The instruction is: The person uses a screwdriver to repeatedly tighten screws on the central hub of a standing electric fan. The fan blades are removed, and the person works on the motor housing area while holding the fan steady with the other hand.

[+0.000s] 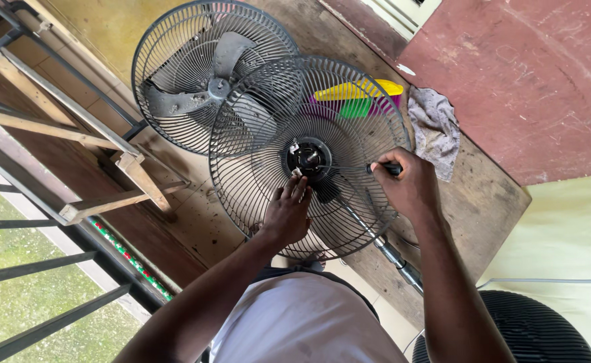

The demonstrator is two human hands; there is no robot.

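1. As the head camera looked down on a worn wooden table (490, 202), a person worked on a stand fan whose rear wire guard (309, 158) stood near the middle of the table, its black motor hub (307, 158) exposed at the centre.

2. The left hand (287, 214) pressed against the lower wires of the guard, fingertips (298, 189) touching just below the hub; it lay flat, closed on nothing that could be seen.

3. The right hand (408, 185) was clenched around a dark handle (392, 169), seemingly a tool, pointed across the wires toward the hub. Its tip could not be made out.

4. Behind it, toward the far left corner, lay a second guard (211, 74) with a grey fan blade (218, 84) inside it, overlapping the first.

5. Judged from the thin wires, the guard looked light but springy and easily bent; the stiffer outer rim or the ring round the hub seemed the safer places to hold. The hub's small fittings appeared fiddly and liable to slip.

6. A grey rag (436, 128) lay at the table's right edge, beside yellow, green and purple plastic pieces (359, 97). The fan's pole (393, 255) ran off the near edge.
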